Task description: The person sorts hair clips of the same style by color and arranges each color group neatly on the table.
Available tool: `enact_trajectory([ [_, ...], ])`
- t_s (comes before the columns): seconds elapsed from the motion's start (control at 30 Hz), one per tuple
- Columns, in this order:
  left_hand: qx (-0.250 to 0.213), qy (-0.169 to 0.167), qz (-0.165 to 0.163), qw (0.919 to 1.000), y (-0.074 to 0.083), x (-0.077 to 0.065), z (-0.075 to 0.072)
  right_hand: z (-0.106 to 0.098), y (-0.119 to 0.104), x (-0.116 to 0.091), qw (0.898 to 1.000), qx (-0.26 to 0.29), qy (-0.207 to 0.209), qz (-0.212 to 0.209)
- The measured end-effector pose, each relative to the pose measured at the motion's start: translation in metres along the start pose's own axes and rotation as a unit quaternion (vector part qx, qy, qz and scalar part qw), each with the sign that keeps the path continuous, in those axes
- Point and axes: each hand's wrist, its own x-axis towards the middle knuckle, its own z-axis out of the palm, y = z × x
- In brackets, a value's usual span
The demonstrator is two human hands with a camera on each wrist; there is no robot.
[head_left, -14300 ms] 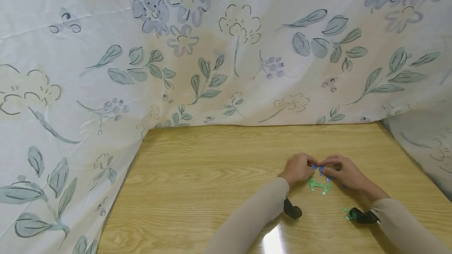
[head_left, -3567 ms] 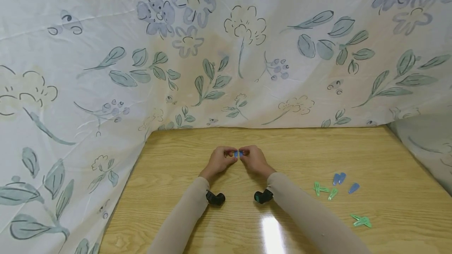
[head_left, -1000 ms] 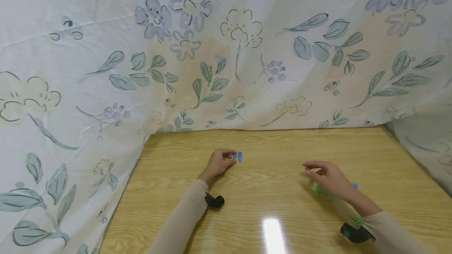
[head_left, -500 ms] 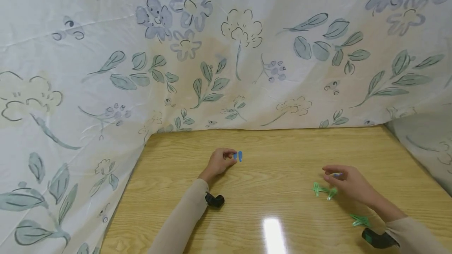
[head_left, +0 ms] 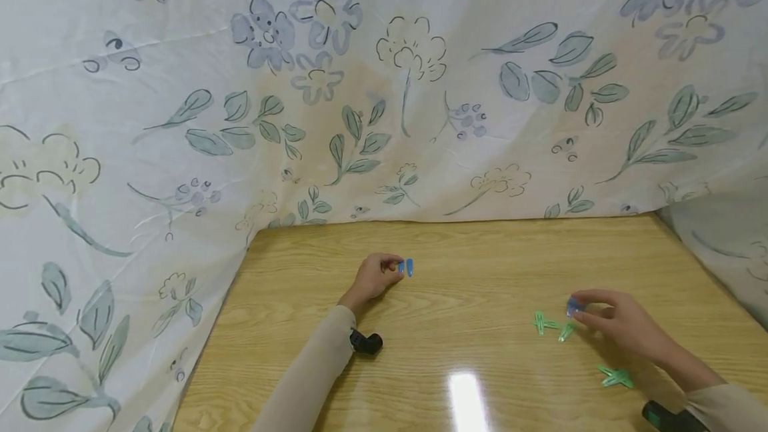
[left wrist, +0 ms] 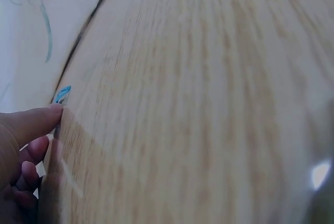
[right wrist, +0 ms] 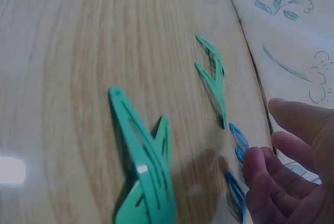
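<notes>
My left hand (head_left: 372,279) stays at the table's left-centre, its thumb and forefinger pinching a blue snap hair clip (head_left: 401,266) at both ends. Just right of it lies a second blue hair clip (head_left: 410,267). On the right side, my right hand (head_left: 621,319) hovers with thumb and forefinger apart around a few blue hair clips (head_left: 573,307). In the right wrist view these blue clips (right wrist: 235,195) lie on the wood beside the spread fingers (right wrist: 300,122); contact with them is unclear. The left wrist view shows a forefinger (left wrist: 31,125) beside a blue clip (left wrist: 62,94).
Green hair clips (head_left: 540,323) lie left of my right hand, one more green clip (head_left: 566,332) close to its thumb. Crossed green clips (head_left: 615,377) sit nearer the front. A floral cloth (head_left: 444,85) borders the wooden table (head_left: 468,312) at back and sides.
My right hand has left the left-hand group of blue clips and travelled right and nearer, down to the blue clips there. The left hand keeps its place.
</notes>
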Motion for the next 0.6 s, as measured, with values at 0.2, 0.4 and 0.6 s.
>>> enact_trajectory([
  [0.2,0.002,0.002,0.007,1.0,-0.0008,0.0006,-0.0007,0.0011,0.003,-0.0018,1.0,0.015,-0.006,0.01],
  [0.4,-0.002,-0.001,0.01,0.9999,-0.0023,0.001,-0.0009,0.0003,-0.0002,-0.0015,1.0,0.016,-0.004,0.017],
  [0.6,-0.002,-0.001,0.009,1.0,-0.0029,0.0011,-0.0001,-0.0016,-0.0048,-0.0018,0.999,-0.023,0.012,0.039],
])
